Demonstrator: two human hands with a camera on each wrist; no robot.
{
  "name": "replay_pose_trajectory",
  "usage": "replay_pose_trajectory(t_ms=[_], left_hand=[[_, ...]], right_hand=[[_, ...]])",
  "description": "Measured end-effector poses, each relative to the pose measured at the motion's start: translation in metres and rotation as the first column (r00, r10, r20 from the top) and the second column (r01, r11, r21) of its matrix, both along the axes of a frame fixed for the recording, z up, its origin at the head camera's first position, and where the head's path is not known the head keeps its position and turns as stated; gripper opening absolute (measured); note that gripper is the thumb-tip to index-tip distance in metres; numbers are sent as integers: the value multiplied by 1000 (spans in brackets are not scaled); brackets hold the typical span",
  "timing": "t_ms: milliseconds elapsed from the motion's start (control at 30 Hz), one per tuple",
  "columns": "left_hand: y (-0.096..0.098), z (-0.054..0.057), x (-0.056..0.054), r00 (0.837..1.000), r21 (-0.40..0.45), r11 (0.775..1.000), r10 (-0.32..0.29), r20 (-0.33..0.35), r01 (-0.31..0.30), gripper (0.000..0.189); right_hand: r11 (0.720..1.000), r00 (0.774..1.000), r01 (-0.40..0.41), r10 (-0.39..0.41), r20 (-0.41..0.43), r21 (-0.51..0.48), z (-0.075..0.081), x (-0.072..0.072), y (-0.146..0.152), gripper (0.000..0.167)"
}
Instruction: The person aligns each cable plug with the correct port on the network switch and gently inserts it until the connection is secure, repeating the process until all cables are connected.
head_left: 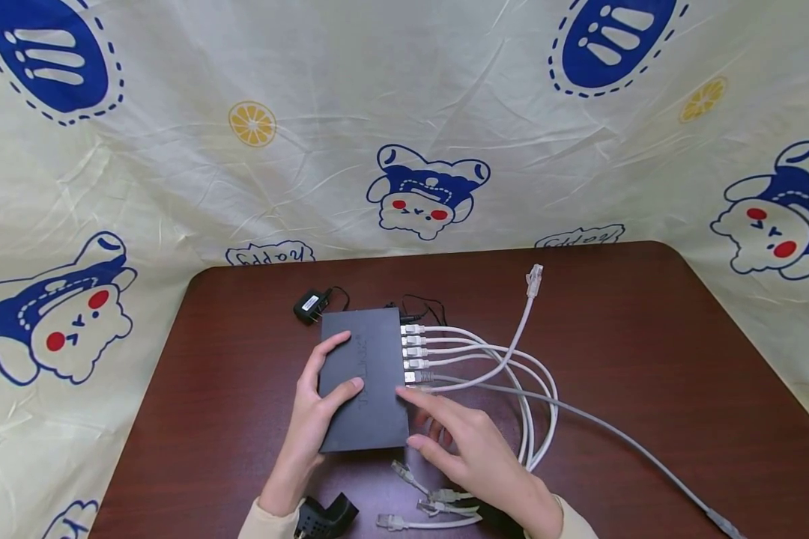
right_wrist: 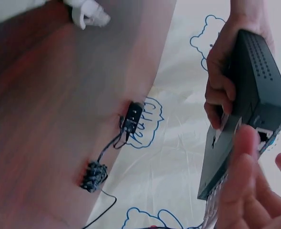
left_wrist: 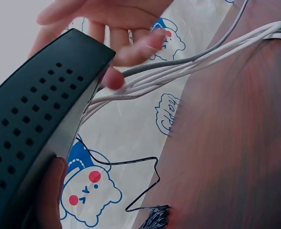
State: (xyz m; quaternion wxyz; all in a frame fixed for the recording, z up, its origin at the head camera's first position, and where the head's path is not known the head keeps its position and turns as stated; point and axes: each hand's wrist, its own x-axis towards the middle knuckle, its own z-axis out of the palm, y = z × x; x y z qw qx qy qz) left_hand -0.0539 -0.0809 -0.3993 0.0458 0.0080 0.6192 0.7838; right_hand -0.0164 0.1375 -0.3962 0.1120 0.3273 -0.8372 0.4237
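Note:
A dark network switch (head_left: pixel 380 344) is held off the table by my left hand (head_left: pixel 310 412), thumb over its top face and fingers reaching beneath. White network cables (head_left: pixel 475 338) and a grey cable (head_left: pixel 580 410) are plugged along its right edge. My right hand (head_left: pixel 479 445) is at the near end of that edge, index fingertip touching the casing beside the cables, thumb at the lower corner. Between those fingers nothing is gripped. In the right wrist view an uncovered port (right_wrist: pixel 263 136) shows beside the right fingers. Vent holes cover the switch's side (left_wrist: pixel 40 109) in the left wrist view.
A black power adapter (head_left: pixel 311 305) with its cord lies behind the switch. One white cable's free plug (head_left: pixel 534 281) points toward the far edge. Several loose clear plugs (head_left: pixel 392 522) lie at the near edge. A printed cloth (head_left: pixel 323 187) hangs behind the brown table (head_left: pixel 647 337).

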Motion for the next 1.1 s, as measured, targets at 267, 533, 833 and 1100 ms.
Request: replay_pose_trajectory(t_ms=[267, 533, 833, 1100], left_hand=[[4, -2, -2, 999, -25, 1000, -3, -35, 2, 58], [7, -6, -4, 998, -66, 998, 6, -62, -10, 66], [7, -10, -12, 995, -157, 984, -87, -54, 78, 63], [7, -14, -15, 985, -202, 969, -156, -69, 139, 63]], right_hand=[[1000, 999, 5, -6, 40, 1, -7, 2, -6, 46], [994, 999, -19, 22, 31, -109, -15, 1, -7, 45], [992, 1000, 6, -6, 4, -127, -29, -2, -4, 47], [990, 1000, 14, -17, -18, -137, -36, -5, -1, 47]])
